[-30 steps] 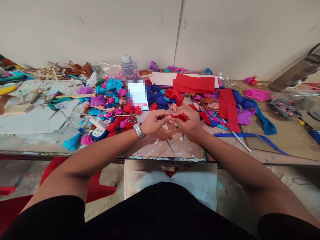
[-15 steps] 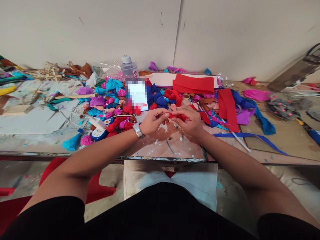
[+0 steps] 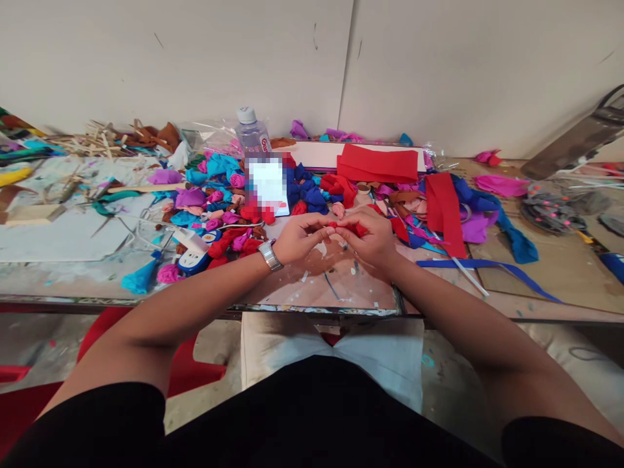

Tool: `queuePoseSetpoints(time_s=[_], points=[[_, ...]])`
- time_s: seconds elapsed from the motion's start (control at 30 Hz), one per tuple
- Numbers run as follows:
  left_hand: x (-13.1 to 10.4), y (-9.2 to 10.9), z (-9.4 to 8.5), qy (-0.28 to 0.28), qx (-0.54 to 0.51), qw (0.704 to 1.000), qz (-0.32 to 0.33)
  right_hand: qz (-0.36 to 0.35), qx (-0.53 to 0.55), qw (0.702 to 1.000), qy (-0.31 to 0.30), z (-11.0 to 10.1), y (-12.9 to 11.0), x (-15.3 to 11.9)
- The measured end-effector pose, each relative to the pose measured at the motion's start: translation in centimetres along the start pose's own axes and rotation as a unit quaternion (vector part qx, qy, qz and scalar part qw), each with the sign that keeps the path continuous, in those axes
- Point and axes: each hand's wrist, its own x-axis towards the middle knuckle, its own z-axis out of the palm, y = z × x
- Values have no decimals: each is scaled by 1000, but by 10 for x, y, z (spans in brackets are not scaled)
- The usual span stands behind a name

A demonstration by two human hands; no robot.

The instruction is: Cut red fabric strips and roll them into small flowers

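Note:
Between my two hands is a small piece of red crepe paper [image 3: 359, 229], pinched by the fingertips just above the table [image 3: 312, 286]. My left hand [image 3: 305, 238], with a metal watch on its wrist, grips the paper's left end between thumb and fingers. On the right side my right hand [image 3: 370, 239] pinches the same piece, and its fingers cover part of it. The two thumbs nearly meet. Right behind the hands lie a pale pink rolled flower [image 3: 337, 208] and a loose heap of red crepe paper [image 3: 341, 188].
Left of the hands are a phone [image 3: 275, 188], a bottle [image 3: 252, 133], a power strip [image 3: 195, 255] and many coloured paper flowers. Folded red sheets [image 3: 377, 164], a blue strip [image 3: 502, 266] and a dark bottle [image 3: 570, 140] lie to the right.
My left fingers have closed in, and its thumb has shifted slightly right toward the right thumb. Less of the red paper shows between the hands.

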Motion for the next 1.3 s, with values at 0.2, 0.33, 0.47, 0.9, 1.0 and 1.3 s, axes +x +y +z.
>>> queuePoseSetpoints(time_s=[0.2, 0.33, 0.47, 0.9, 1.0, 1.3], points=[[2, 1, -1, 0, 32, 999, 28, -41, 8, 999, -15, -4, 0, 2], [2, 0, -4, -8, 81, 994, 66, -37, 3, 999, -8, -4, 0, 3], [1, -2, -5, -10, 124, 987, 97, -5, 4, 1000, -13, -3, -1, 3], [-1, 1, -2, -62, 46, 995, 56, -39, 25, 999, 22, 4, 9, -2], [-1, -2, 1, -30, 24, 999, 22, -32, 24, 999, 23, 3, 9, -1], [-2, -7, 2, 15, -4, 1000, -12, 4, 17, 1000, 15, 4, 5, -1]])
